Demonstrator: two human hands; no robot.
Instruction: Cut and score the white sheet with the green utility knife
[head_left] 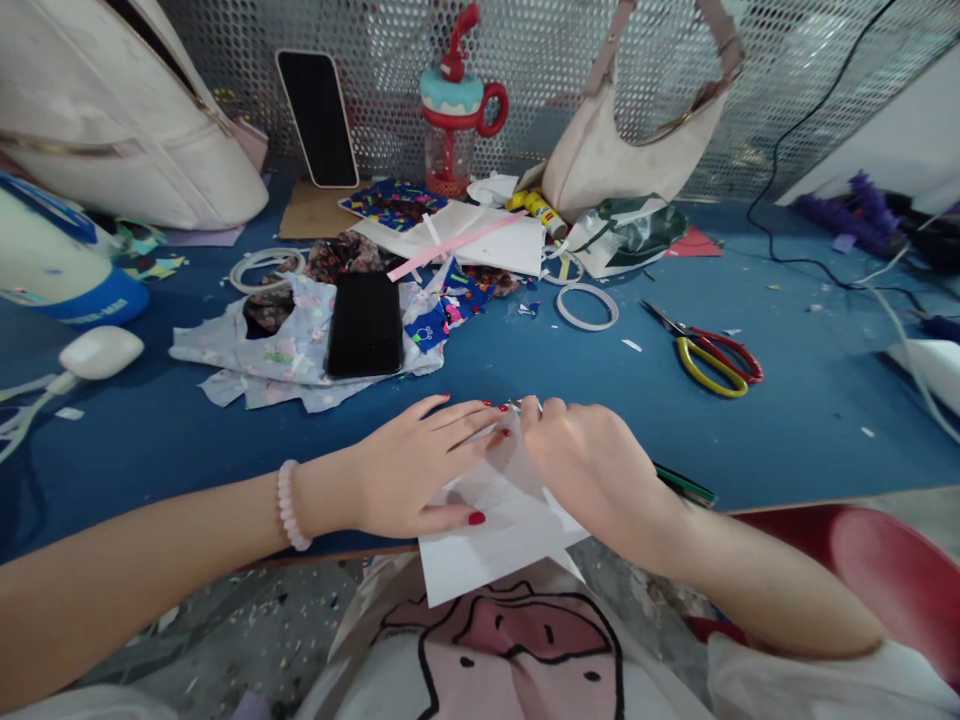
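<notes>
A white sheet of paper [491,545] lies at the near edge of the blue table [787,420] and overhangs it towards me. My left hand [416,470] rests flat on the paper with its fingers stretched out, holding it down. My right hand [592,465] is curled, its fingers pinched on the paper's upper fold right beside the left fingertips. A dark green pencil-like stick [686,485] pokes out from under my right wrist.
A black phone [365,325] lies on patterned cloth scraps [292,350]. Yellow-and-red scissors [712,355], tape rings [586,305], a glue stick [541,212], paper sheets, another phone [319,118] leaning on the mesh wall, a cup, two bags and a red chair [862,560] surround me.
</notes>
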